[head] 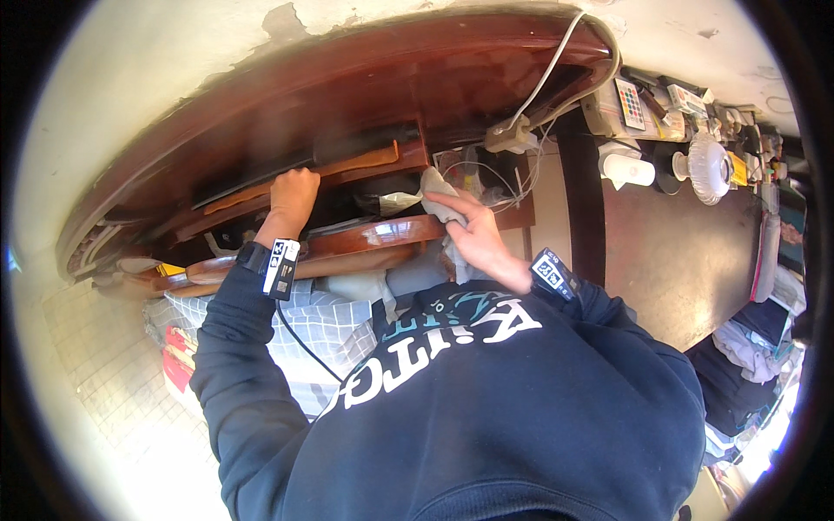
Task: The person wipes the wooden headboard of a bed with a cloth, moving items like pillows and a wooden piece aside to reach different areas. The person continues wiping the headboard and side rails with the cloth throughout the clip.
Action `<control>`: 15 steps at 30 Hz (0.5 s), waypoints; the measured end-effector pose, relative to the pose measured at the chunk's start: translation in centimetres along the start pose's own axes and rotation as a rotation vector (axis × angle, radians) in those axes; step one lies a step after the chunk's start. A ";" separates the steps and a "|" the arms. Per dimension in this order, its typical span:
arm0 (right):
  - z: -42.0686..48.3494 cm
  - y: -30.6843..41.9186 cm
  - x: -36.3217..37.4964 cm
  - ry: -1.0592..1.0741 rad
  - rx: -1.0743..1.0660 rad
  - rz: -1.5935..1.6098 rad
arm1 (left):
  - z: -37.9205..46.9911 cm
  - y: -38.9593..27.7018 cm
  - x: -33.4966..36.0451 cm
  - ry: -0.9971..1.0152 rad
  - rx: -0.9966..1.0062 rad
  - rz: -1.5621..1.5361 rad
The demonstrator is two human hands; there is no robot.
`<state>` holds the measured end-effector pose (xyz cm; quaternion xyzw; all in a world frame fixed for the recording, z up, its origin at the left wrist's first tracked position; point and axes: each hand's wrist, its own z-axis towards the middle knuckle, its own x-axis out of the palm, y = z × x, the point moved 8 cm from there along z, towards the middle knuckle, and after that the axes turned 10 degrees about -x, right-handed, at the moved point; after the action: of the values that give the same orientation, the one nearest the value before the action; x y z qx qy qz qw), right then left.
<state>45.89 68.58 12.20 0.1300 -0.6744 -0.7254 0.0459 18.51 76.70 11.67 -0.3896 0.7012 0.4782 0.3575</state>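
Note:
A reddish-brown wooden headboard (352, 78) with an opened storage compartment lies before me. My left hand (296, 195) is curled over the edge of a raised wooden panel (358, 159), its fingertips hidden. In my right hand (479, 234) is a grey cloth (438, 195), pinched between thumb and fingers near the compartment's right end. Part of the cloth hangs below the hand. Inside the dark compartment, beside the cloth, is a pale crumpled wrapper or bag (399, 202). The compartment's glossy front rail (371, 236) runs below both hands.
A white power strip (511, 137) with cords sits right of the compartment. Farther right, a table (677, 260) bears a bulb-shaped lamp (710, 169), a white device (629, 170) and a remote control (629, 104). Checkered bedding (319, 319) lies below the rail.

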 end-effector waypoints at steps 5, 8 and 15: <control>0.4 -0.5 0.1 -0.078 0.018 0.005 | -1.2 0.2 -3.8 -0.039 -0.077 -0.082; 1.7 -1.0 0.0 -0.118 0.043 -0.019 | -4.3 -0.7 -6.6 -0.005 -0.060 -0.369; 4.2 0.3 -3.8 -0.263 -0.091 -0.065 | -8.3 -1.5 -7.4 -0.226 -0.138 -0.650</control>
<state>48.45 73.56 13.24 0.0533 -0.6364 -0.7671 -0.0608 22.03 69.98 19.90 -0.5603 0.4624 0.4259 0.5393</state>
